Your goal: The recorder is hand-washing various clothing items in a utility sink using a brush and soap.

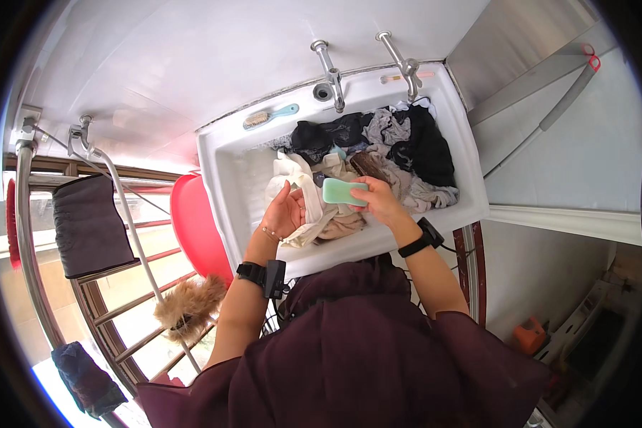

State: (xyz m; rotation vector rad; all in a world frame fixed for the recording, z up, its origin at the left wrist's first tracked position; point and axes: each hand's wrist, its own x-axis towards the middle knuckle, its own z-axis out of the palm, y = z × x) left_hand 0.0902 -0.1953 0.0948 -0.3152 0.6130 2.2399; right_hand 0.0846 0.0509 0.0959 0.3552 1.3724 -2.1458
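Note:
My right hand (pixel 373 197) grips a pale green bar of soap (pixel 338 191) above the laundry in a white sink (pixel 230 208). Palm up, my left hand (pixel 286 213) is beside a cream cloth (pixel 313 200), its fingers apart; whether it touches the cloth I cannot tell. Black garments (pixel 425 147) lie at the back and right of the sink, with grey-beige ones (pixel 388 128) among them. A brown block (pixel 368 165), perhaps wood, rests on the pile behind the soap. Beige cloth (pixel 342 224) lies near the front rim.
Two metal taps (pixel 333 75) (pixel 406 67) project over the sink's back ledge, where a blue-handled brush (pixel 272 116) lies. A red plastic basin (pixel 195 230) stands left of the sink. Farther left are a metal pipe (pixel 131 214) and a dark cloth (pixel 93 227) hung on rails.

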